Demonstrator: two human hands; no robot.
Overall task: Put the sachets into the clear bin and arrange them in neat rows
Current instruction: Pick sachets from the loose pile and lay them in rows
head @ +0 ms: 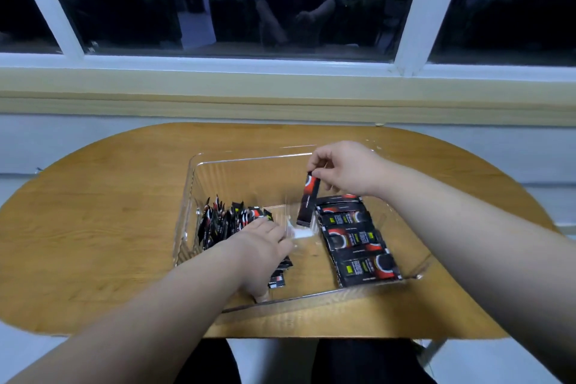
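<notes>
Clear glossy plastic bin [199, 184], matt wooden table [103, 196].

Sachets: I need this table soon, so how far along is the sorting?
Done: sachets are in the clear bin, with a flat overlapping row along its right side. In hand: the right hand pinches one sachet above the middle; the left hand rests on the left batch. Left: that batch looks uneven and likely needs straightening.

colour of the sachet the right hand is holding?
The sachet pinched by the right hand is black with a red arc; head view.
</notes>
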